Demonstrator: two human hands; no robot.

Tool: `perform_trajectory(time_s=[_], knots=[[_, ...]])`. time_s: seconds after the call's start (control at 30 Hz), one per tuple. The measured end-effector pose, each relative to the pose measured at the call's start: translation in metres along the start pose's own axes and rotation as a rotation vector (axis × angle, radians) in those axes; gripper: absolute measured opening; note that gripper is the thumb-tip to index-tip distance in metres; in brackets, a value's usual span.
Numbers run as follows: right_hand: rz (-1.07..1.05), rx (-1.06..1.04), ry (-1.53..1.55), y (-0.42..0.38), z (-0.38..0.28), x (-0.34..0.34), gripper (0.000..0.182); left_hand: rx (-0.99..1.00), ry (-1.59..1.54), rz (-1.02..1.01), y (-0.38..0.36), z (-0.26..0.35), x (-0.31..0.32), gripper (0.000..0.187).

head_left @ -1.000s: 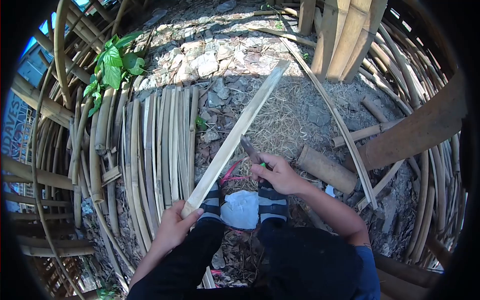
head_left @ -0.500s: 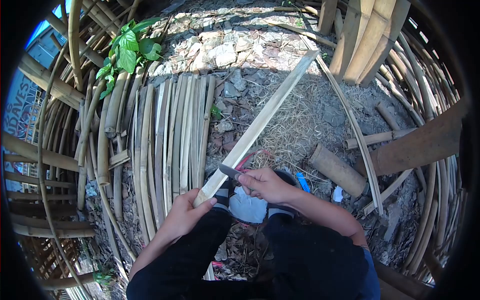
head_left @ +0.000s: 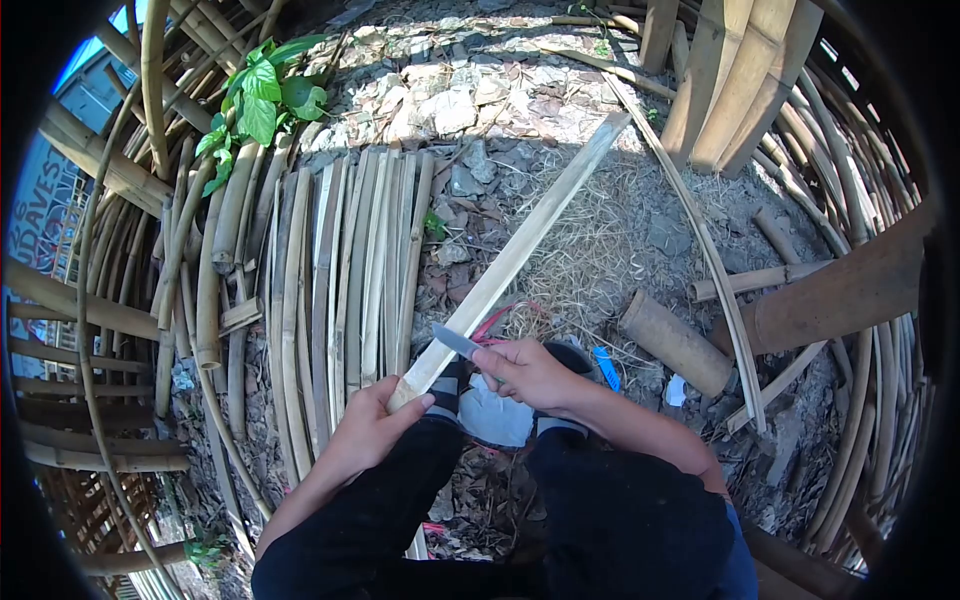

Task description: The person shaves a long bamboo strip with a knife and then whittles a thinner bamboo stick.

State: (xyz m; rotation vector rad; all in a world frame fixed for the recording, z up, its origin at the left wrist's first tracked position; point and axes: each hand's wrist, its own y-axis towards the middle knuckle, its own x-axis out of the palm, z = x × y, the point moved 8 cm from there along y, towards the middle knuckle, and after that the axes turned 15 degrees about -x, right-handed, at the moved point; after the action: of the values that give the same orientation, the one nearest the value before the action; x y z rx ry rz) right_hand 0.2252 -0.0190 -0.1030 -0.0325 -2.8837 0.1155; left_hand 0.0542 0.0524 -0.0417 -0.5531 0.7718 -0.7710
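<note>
Left hand: the left hand [head_left: 365,432] is clenched round the near end of the bamboo slat [head_left: 510,260], thumb pressed on its flat face.
Right hand: the right hand [head_left: 527,373] grips the handle of a knife [head_left: 458,342], whose blade rests against the slat's right edge just above the left hand.
Bamboo slat: it runs from the person's knees up and away to the right, its far end over the stony ground [head_left: 450,100]. It looks long, thin, stiff and light, likely to split along the grain, with sharp edges; the near end is the safe hold.
Open room: straw-strewn ground beneath the slat lies free.
Edges: laid bamboo strips [head_left: 340,270] crowd the left; a short bamboo tube [head_left: 675,342] lies right; upright posts [head_left: 730,70] stand beyond.
</note>
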Motion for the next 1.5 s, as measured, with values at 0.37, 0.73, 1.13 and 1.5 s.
perform_trajectory(time_s=[0.37,0.73,1.13,1.5], knots=[[-0.204,0.136,0.174,-0.011,-0.002,0.033,0.048,0.057,-0.052,-0.044,0.003,0.005,0.007,0.030],[-0.061,0.068,0.035,-0.003,-0.003,-0.003,0.046,0.012,-0.004,-0.012,0.001,0.002,0.002,0.031],[-0.002,-0.023,-0.322,-0.004,-0.010,-0.027,0.047,-0.039,0.054,0.019,0.002,0.003,0.000,0.032],[0.286,-0.052,0.006,-0.022,-0.035,-0.076,0.045,0.002,0.010,-0.002,0.002,0.002,-0.001,0.033]])
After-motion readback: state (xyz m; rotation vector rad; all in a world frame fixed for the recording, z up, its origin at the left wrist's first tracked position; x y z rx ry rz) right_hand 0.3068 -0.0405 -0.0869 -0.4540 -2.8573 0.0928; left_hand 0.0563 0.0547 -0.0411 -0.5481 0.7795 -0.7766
